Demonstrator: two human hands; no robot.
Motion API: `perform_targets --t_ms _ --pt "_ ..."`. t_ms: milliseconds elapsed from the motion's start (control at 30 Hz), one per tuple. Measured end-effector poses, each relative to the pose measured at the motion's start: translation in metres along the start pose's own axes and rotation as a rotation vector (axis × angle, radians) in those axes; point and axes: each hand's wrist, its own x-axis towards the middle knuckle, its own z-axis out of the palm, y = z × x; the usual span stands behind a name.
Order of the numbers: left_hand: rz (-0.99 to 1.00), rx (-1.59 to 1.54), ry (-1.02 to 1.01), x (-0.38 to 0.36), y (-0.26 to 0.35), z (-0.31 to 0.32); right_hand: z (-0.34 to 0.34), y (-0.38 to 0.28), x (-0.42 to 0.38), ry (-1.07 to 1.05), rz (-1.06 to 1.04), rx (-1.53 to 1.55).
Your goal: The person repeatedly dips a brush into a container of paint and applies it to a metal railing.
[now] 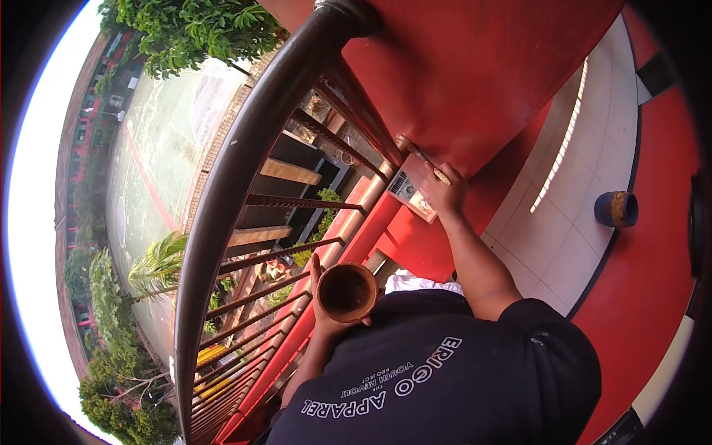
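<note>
head | head-worn | faces forward and down, wide-angle | shirt close, courtyard far

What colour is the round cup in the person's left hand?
The cup is brown, darker inside; it shows best in the head view.

The dark shirt reads "ERIGO APPAREL" and, smaller, apparently "THE YOUTH REVOLT PROJECT"

A pale tiled floor, crossed by a thin bright streak, carried a round blue pot with a yellowish patch.
</note>
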Motion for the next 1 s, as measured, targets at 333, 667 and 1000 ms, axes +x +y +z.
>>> perform_targets --t_ms 333,667,1000 --pt "-0.053 -0.097 -0.047 0.002 0.009 0.006 0.012 -0.009 -0.005 0.114 0.159 0.171" --pt "0.042 0.018 -0.012 -0.004 0.021 0.009 0.012 0.023 -0.026 0.206 0.181 0.182" --pt "0.084 0.226 -0.114 -0.035 0.002 -0.010 0.027 0.041 -0.051 0.036 0.691 0.894"
